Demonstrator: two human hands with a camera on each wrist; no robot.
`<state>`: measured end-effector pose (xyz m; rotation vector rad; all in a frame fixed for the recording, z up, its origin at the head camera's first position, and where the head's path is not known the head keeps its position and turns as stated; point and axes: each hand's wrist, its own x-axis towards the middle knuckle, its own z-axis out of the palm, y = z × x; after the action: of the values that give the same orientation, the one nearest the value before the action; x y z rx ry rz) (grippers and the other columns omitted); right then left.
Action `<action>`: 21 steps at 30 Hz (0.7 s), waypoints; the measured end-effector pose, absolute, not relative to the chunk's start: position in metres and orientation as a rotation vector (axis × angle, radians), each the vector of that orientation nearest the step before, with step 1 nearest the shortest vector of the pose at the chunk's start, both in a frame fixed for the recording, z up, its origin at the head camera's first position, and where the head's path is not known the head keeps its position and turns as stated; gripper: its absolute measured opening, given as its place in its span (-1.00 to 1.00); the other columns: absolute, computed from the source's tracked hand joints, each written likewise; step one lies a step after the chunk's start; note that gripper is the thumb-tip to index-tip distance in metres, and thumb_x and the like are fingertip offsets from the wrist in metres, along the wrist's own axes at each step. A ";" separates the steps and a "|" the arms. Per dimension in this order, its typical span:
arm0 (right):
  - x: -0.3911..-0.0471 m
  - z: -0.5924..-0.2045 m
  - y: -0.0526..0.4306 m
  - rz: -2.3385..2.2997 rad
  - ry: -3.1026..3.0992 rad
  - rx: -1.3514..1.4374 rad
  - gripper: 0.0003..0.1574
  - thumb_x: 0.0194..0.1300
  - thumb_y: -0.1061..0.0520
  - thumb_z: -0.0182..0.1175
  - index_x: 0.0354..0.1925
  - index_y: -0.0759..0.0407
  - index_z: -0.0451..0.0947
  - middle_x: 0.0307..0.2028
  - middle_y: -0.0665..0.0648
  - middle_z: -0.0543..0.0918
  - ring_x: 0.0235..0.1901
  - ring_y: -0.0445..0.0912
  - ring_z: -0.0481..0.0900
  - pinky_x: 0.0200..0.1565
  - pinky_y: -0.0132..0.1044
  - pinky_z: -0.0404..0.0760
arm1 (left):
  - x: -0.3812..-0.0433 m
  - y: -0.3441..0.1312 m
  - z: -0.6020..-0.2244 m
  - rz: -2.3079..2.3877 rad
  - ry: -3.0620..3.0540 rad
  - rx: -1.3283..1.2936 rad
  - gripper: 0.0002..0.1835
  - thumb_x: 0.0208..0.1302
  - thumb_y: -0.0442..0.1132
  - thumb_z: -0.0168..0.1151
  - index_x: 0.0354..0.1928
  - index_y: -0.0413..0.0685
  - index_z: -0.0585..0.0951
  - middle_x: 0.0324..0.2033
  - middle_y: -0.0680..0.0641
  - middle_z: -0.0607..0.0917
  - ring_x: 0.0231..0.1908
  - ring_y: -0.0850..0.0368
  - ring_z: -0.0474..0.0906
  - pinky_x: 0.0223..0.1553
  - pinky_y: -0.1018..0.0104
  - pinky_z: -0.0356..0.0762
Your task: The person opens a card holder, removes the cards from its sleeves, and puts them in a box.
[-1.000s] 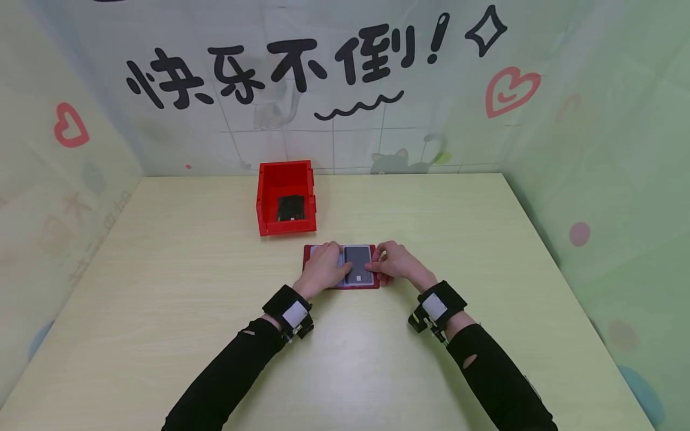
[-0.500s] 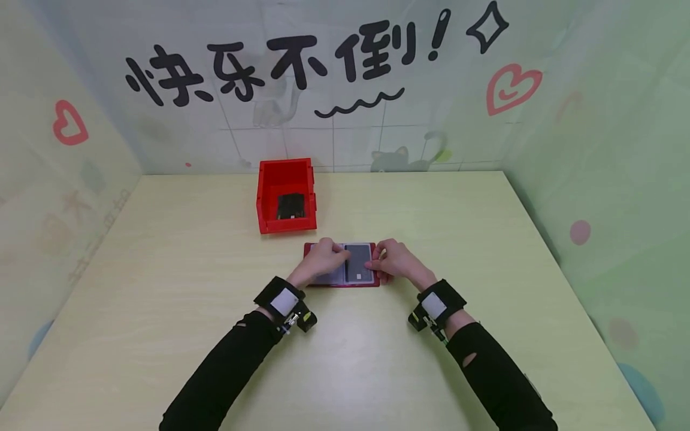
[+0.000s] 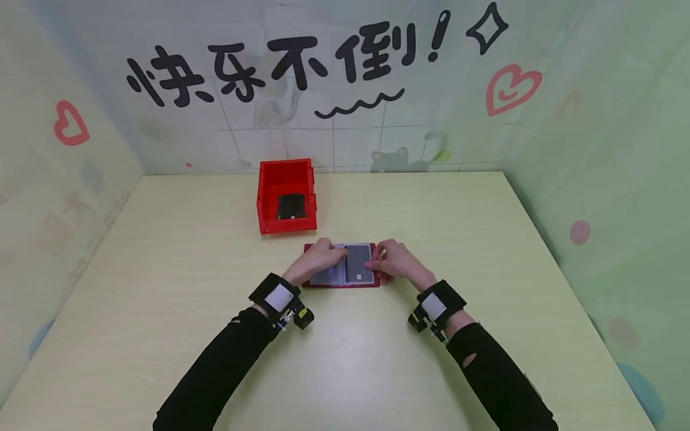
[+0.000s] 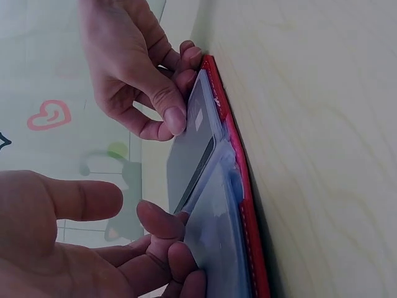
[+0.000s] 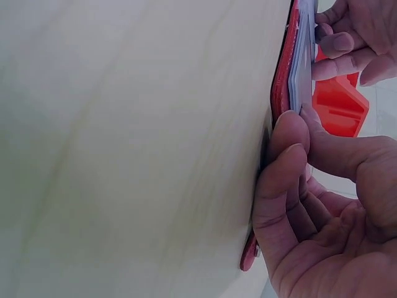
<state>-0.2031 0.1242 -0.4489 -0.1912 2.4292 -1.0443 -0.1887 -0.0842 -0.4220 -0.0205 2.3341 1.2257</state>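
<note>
While pinching the card holder (image 3: 336, 275) by its right edge with the right hand (image 3: 398, 261),
holding the left hand (image 3: 315, 262) over its left half with thumb spread.

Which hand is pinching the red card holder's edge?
The right hand, thumb and fingers gripping the card holder; the left hand has its thumb clear.

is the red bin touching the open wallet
Apart: the head view shows a strip of bare table between the front of the red bin and the open wallet.
</note>
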 end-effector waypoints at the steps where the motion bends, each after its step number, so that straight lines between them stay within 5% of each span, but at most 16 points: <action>1: -0.203 -0.449 0.124 -1.044 2.428 -0.190 -0.71 0.35 0.11 0.32 -0.28 0.27 0.44 -0.68 0.06 0.56 -0.75 -0.16 0.53 -0.63 -0.39 0.53 | -0.189 -0.085 -0.422 1.222 2.333 -0.023 -0.61 0.44 -0.03 0.02 -0.56 -0.05 0.38 -0.57 -0.01 0.34 -0.38 0.09 0.32 -0.31 0.29 0.13; 21: -0.203 -0.447 0.125 -1.059 2.403 -0.182 -0.72 0.35 0.12 0.32 -0.27 0.28 0.44 -0.67 0.08 0.57 -0.74 -0.16 0.55 -0.60 -0.37 0.57 | -0.189 -0.085 -0.421 1.209 2.357 -0.019 -0.64 0.45 -0.01 0.03 -0.47 -0.08 0.42 -0.51 -0.03 0.41 -0.34 0.07 0.37 -0.32 0.30 0.14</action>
<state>-0.2033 0.1253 -0.4472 -0.1818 2.4030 -1.0594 -0.1891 -0.0854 -0.4207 -0.0188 2.3565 1.2093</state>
